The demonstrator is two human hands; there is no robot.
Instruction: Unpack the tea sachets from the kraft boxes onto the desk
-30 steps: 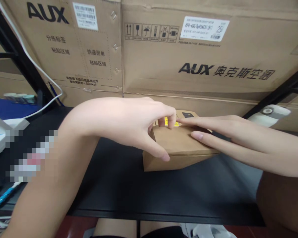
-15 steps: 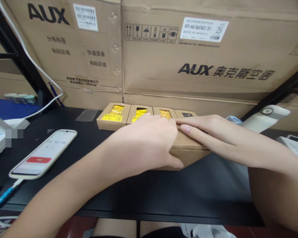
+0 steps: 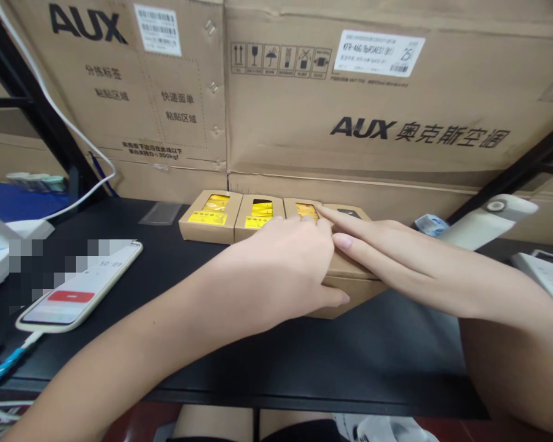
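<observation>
My left hand [image 3: 286,270] is bent over a brown cardboard box [image 3: 354,270]; its thumb lies along the box's near edge and its other fingertips are hidden. My right hand [image 3: 387,245] rests on the box's top with fingers stretched out, beside the left hand's knuckles. Behind them stands a row of small brown window boxes: one box with a yellow label [image 3: 206,233], a second labelled box [image 3: 249,235], a third box with a yellow-orange window [image 3: 306,210] and a box with a dark window [image 3: 348,212]. Whether this last one joins the nearer box is hidden.
A phone [image 3: 69,298] on a cable lies at left, partly pixelated. Large AUX cartons [image 3: 281,135] wall off the back. A pale bottle [image 3: 483,221] leans at right near a white power strip [image 3: 544,282]. A clear plastic piece [image 3: 161,213] lies on the black table [image 3: 267,368].
My left hand has shifted slightly right along the box. My right hand's index finger now reaches farther up and left, towards the third window box.
</observation>
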